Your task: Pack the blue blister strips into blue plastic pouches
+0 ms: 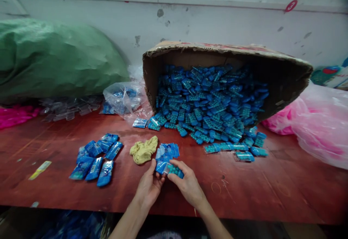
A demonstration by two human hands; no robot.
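Observation:
My right hand (187, 183) grips a small clear box of blue beads (175, 171) between thumb and fingers. Pinched in my left hand (150, 184) is a blue printed sleeve (161, 167), whose right end meets the box; how far the box sits inside it I cannot tell. Just beyond lie more flat blue sleeves (170, 150) on the red table (233, 199). A crumpled yellow cloth (144, 150) rests beside them on the left. Farther left is a loose pile of blue sleeved packs (104, 173).
A tipped cardboard carton (288, 61) spills many bead boxes (206, 105) onto the table. Behind stand a green sack (57, 58) and a clear bag with blue packs (123, 99). Pink plastic bags (323, 123) are at right; a yellow-handled cutter (40, 170) lies at left.

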